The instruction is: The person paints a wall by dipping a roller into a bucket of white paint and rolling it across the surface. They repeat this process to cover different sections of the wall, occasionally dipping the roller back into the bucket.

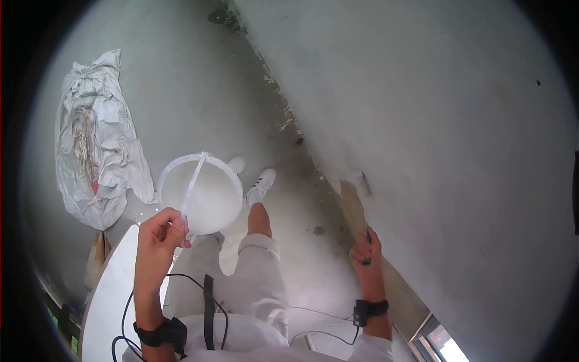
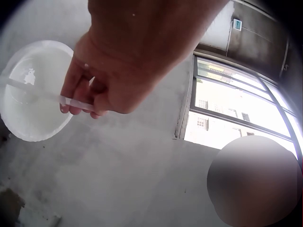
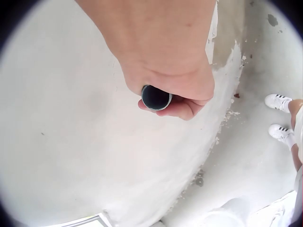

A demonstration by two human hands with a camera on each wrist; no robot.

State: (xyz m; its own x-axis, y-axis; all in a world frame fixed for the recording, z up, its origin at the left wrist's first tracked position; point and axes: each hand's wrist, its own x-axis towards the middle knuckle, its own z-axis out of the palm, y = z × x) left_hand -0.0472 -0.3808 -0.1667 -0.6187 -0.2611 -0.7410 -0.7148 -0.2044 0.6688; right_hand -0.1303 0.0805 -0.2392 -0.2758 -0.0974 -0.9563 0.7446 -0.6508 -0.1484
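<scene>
Head view: right grip (image 1: 374,248), clamped round a handle (image 1: 366,262) pointing forward, is nearer the wall (image 1: 446,151); left grip (image 1: 160,229) pinches the strap (image 1: 192,186) of the bucket (image 1: 169,165).

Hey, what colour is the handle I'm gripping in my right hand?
The handle looks dark blue-green, showing best in the head view.

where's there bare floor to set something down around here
In the head view, the widest bare patch is floor beyond the bucket, between the crumpled white sack and the wall. A narrower, stained strip runs between the shoes and wall. It's crowded around the bucket, sack and shoes flanking it.
</scene>
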